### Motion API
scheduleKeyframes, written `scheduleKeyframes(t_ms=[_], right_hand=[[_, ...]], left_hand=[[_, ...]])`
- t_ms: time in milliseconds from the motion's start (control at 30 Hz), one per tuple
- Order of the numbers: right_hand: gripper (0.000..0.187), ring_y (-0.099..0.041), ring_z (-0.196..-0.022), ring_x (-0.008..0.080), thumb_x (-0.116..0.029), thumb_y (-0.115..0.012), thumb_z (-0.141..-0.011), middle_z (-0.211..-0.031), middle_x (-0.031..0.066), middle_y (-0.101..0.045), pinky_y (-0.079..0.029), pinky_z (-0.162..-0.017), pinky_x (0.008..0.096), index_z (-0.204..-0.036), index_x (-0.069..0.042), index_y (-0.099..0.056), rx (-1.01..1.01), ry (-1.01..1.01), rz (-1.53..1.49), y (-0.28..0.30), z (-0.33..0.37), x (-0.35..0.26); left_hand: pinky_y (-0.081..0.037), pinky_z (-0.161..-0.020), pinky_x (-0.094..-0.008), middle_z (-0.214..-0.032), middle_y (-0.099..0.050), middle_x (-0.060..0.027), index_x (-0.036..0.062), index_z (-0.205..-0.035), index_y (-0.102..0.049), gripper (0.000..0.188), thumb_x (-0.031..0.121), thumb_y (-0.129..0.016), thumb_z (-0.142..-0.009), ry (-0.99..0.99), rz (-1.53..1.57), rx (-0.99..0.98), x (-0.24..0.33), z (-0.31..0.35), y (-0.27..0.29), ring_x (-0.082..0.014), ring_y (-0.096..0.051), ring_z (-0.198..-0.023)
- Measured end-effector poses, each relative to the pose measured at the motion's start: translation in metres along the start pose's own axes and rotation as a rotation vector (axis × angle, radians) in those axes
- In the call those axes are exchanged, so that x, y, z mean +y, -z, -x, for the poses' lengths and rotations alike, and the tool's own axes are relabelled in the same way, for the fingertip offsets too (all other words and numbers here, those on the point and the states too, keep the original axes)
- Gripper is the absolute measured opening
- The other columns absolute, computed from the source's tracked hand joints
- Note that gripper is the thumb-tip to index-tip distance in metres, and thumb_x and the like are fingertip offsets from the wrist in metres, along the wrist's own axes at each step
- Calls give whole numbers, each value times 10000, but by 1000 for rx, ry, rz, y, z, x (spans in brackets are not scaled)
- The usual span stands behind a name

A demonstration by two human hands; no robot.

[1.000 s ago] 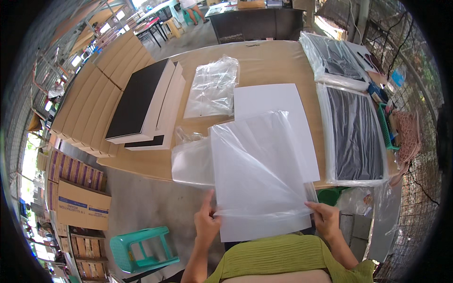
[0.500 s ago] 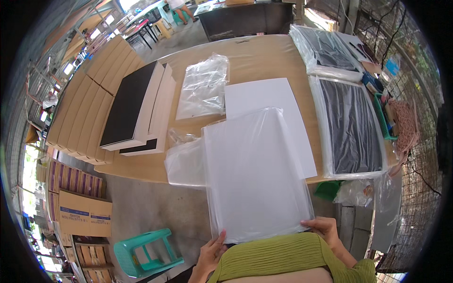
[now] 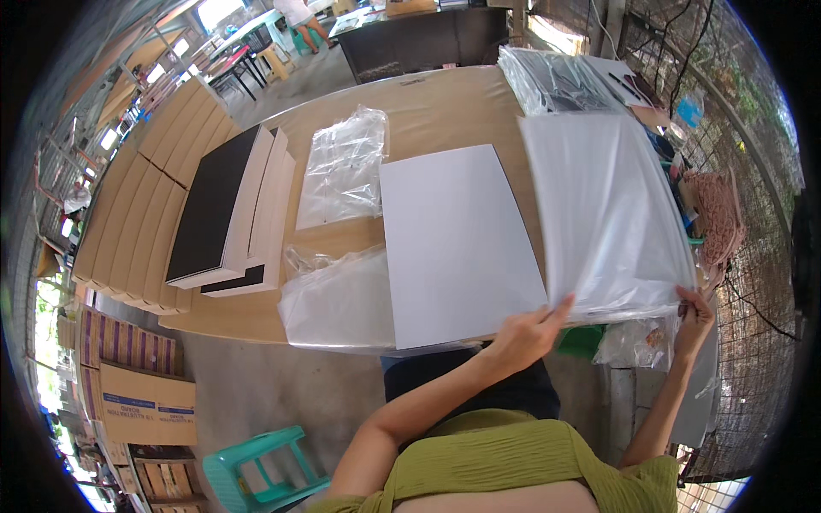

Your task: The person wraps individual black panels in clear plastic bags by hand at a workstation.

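Observation:
A white sheet in a clear plastic sleeve [image 3: 611, 205] lies over the stack at the table's right side. My left hand [image 3: 532, 332] pinches its near left corner, and my right hand [image 3: 696, 315] pinches the near right corner. Left of it, a bare white board [image 3: 462, 248] lies flat in the middle of the table, its near edge close to my left forearm. Beside that board are a pile of clear plastic sleeves [image 3: 335, 299] at the near edge and another clear plastic pack [image 3: 344, 167] farther back.
Black-topped board stacks [image 3: 218, 201] and brown wrapped bundles [image 3: 128, 227] fill the table's left. Plastic-wrapped black sheets [image 3: 556, 81] sit at the far right, near a coil of pink rope [image 3: 717, 218]. A green stool [image 3: 261, 470] stands on the floor at left. Someone stands far back.
Both hands have carried the sleeved sheet from in front of me to the right, onto the right-hand stack. The white board beneath it is now fully uncovered.

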State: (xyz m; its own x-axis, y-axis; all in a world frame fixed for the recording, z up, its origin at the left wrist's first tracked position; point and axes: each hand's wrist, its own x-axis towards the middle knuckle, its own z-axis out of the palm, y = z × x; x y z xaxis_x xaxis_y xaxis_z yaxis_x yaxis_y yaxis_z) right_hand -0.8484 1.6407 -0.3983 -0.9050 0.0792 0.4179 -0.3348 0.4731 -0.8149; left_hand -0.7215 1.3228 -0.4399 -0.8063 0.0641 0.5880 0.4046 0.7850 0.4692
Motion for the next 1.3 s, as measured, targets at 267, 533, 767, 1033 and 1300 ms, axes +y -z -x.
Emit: scheduleKeyframes(t_ms=[267, 533, 767, 1033, 1300], right_hand=[[326, -556, -832, 178, 62, -459, -847, -923, 104, -607, -433, -680, 276, -1012, -35, -723, -135, -235, 309, 34, -32, 89], [283, -519, -1196, 262, -9, -538, -914, -1304, 140, -533, -463, -890, 340, -1146, -91, -679, -89, -16, 558, 24, -8, 17], [276, -615, -859, 166, 125, -568, -810, -973, 97, -642, -486, -701, 256, -1020, -9, -687, -531, 374, -44, -135, 10, -150], [182, -645, -817, 292, -20, -690, -778, -948, 98, -650, -527, -716, 355, -946, -89, -702, -1058, 752, -416, -262, 87, -263], [121, -627, -887, 291, -97, -702, -794, -980, 107, -659, -494, -789, 381, -903, -52, -674, -1037, 863, -570, -382, 151, -283]], left_hand=[[-491, -482, -330, -748, -603, -65, 115, -1400, -460, 562, 98, -616, -861, 23, -20, -373, 26, -27, -31, -197, -592, -557], [-484, -880, -392, -1007, -653, -115, 64, -1198, -627, 364, 118, -661, -840, 371, -107, 278, -33, 50, 99, -277, -600, -976], [-420, -857, -425, -1166, -540, -60, 141, -937, -736, 175, 157, -721, -764, 894, -960, 535, -152, 204, 215, -281, -511, -996], [-432, -870, -395, -1075, -562, -92, 55, -830, -656, 192, 140, -782, -713, 903, -825, 555, -153, 195, 251, -263, -525, -993], [-442, -618, -258, -706, -555, -54, 17, -877, -559, 151, 134, -649, -909, 815, -329, 717, -114, 159, 279, -125, -493, -649]])
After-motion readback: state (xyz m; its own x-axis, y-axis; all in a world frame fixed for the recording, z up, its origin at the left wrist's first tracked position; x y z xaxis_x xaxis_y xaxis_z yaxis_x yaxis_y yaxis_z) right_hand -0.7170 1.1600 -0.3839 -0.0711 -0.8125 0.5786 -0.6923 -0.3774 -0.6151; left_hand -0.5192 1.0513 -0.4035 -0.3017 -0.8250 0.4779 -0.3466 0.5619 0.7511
